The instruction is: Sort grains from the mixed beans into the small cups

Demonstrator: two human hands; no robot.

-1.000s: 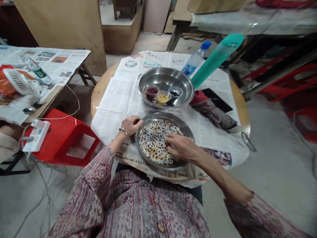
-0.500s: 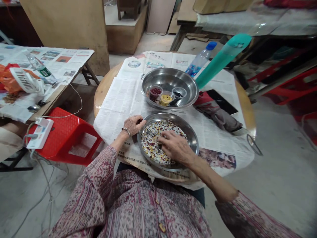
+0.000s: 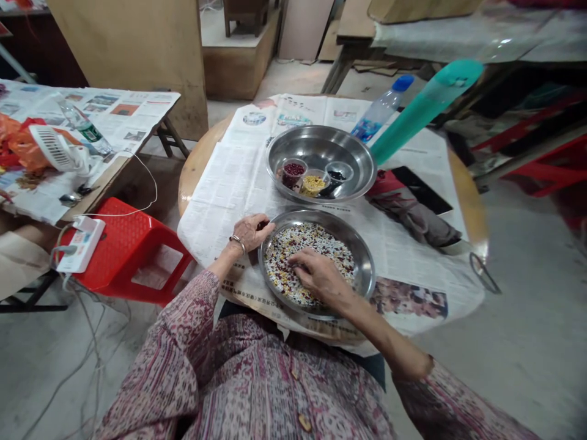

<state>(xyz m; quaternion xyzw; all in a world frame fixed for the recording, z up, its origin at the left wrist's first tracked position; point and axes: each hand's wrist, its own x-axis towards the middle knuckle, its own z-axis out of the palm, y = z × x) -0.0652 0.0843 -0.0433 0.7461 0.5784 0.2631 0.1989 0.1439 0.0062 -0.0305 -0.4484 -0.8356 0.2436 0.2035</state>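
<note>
Since a second ago, the right hand (image 3: 320,278) has shifted leftward over the metal plate (image 3: 366,272), its fingers curled close together among the mixed grains (image 3: 316,237) spread in that plate; whether they pinch any cannot be told. Left of the plate, the left hand (image 3: 250,232) rests by its rim, fingers bent, hold unclear. Beyond the plate, on the same table (image 3: 192,183), a bowl (image 3: 321,144) contains three clear cups (image 3: 293,175).
</note>
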